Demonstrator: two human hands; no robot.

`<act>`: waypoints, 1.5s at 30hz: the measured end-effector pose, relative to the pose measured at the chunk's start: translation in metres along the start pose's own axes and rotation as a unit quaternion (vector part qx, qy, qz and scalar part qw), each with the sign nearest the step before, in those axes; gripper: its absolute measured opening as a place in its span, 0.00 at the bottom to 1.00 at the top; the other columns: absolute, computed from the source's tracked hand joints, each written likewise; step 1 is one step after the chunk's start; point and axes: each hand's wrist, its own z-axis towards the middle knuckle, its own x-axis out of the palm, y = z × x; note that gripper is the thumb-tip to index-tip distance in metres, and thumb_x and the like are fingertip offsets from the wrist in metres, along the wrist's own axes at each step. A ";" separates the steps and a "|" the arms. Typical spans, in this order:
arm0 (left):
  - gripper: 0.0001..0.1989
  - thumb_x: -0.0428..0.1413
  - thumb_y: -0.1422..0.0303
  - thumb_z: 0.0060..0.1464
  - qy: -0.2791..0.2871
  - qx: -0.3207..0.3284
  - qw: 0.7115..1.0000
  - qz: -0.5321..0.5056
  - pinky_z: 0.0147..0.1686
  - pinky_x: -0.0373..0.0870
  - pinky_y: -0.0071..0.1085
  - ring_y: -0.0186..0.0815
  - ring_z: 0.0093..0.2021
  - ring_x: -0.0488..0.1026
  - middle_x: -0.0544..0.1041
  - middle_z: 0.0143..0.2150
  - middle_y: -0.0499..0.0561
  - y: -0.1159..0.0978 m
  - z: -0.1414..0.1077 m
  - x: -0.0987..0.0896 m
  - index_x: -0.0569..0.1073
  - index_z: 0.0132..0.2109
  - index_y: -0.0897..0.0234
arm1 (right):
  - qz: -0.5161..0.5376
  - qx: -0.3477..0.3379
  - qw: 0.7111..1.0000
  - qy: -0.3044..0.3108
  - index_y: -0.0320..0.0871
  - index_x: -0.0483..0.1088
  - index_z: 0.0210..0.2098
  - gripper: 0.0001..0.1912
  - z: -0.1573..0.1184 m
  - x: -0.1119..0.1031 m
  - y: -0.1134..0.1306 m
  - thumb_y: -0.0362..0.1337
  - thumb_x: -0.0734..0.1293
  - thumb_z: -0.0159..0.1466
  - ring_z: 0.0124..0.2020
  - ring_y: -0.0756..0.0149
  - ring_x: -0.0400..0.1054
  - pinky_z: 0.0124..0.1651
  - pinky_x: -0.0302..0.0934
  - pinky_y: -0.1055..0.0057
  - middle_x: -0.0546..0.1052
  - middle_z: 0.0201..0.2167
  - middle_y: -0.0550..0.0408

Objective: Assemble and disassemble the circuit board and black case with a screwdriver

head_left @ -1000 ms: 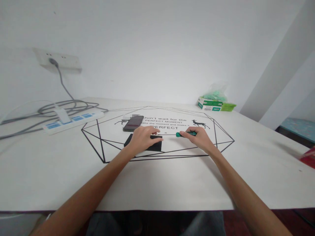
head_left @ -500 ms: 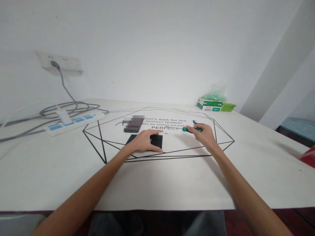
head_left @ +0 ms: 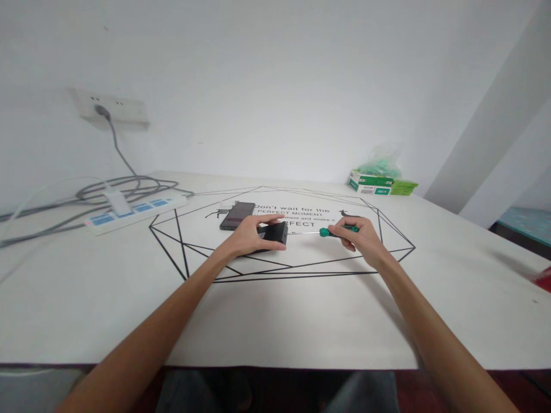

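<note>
My left hand (head_left: pixel 249 234) grips a flat black box-like device (head_left: pixel 275 233), thumb on its near side and fingers on the far side. The device's right end is tilted up off the table, and my palm hides much of the rest. In my right hand (head_left: pixel 360 238) is a screwdriver (head_left: pixel 326 232) with a green handle and a thin metal shaft. The shaft points left at the device's raised end face; whether the tip touches it I cannot tell. Just behind my left hand lies a dark smartphone (head_left: pixel 237 216), flat on the table.
A white power strip (head_left: pixel 136 215) with blue sockets and a charger lies at left among coiled grey cables (head_left: pixel 116 189). Green and white boxes (head_left: pixel 371 182) topped by a plastic bag stand at the back right. The white table (head_left: pixel 284 321) has printed lines and lettering.
My left hand has lifted the right end of the black device, which lay flat before. The screwdriver has levelled out, and its tip now points at that end.
</note>
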 end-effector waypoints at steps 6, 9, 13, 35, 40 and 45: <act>0.40 0.67 0.56 0.37 -0.017 -0.009 1.000 -0.010 0.57 0.62 0.45 0.48 0.57 0.68 0.75 0.54 0.58 -0.002 -0.001 -0.001 0.70 0.58 0.64 | -0.009 0.006 1.000 -0.003 0.39 0.69 0.21 0.20 -0.001 0.000 0.003 0.51 0.73 0.51 0.14 0.77 0.47 0.19 0.37 0.73 0.58 0.09 0.63; 0.40 0.68 0.56 0.37 -0.017 -0.009 1.000 -0.009 0.57 0.62 0.45 0.47 0.57 0.68 0.74 0.55 0.58 -0.002 -0.001 -0.001 0.70 0.58 0.64 | -0.022 0.003 1.000 -0.016 0.39 0.69 0.21 0.21 -0.001 0.002 0.003 0.52 0.73 0.50 0.14 0.77 0.47 0.19 0.37 0.73 0.58 0.09 0.63; 0.39 0.68 0.56 0.37 -0.021 -0.005 1.000 -0.007 0.57 0.62 0.46 0.48 0.57 0.68 0.74 0.55 0.57 0.001 0.000 -0.001 0.70 0.58 0.62 | -0.037 -0.004 0.999 -0.015 0.39 0.68 0.20 0.22 -0.001 0.003 0.004 0.53 0.73 0.50 0.14 0.77 0.47 0.20 0.38 0.73 0.58 0.10 0.63; 0.40 0.66 0.49 0.35 -0.013 -0.016 0.995 0.099 0.58 0.62 0.40 0.48 0.57 0.68 0.73 0.57 0.54 0.008 -0.001 0.015 0.73 0.56 0.60 | -0.070 0.003 0.995 0.076 0.41 0.72 0.34 0.18 0.002 -0.011 -0.007 0.46 0.74 0.50 0.16 0.73 0.59 0.17 0.50 0.75 0.70 0.18 0.59; 0.41 0.64 0.45 0.35 0.008 -0.020 0.982 0.186 0.53 0.65 0.41 0.50 0.54 0.70 0.74 0.54 0.56 0.016 -0.003 0.021 0.72 0.57 0.59 | -0.081 0.023 0.990 0.117 0.40 0.71 0.33 0.19 0.004 -0.005 -0.018 0.46 0.74 0.49 0.17 0.72 0.62 0.16 0.52 0.76 0.71 0.17 0.59; 0.41 0.63 0.44 0.36 0.011 -0.015 0.980 0.199 0.52 0.65 0.41 0.51 0.53 0.70 0.75 0.53 0.56 0.019 -0.004 0.023 0.72 0.56 0.59 | -0.091 0.054 0.985 0.136 0.38 0.72 0.35 0.19 0.003 -0.003 -0.024 0.48 0.72 0.53 0.17 0.70 0.64 0.16 0.52 0.76 0.70 0.16 0.58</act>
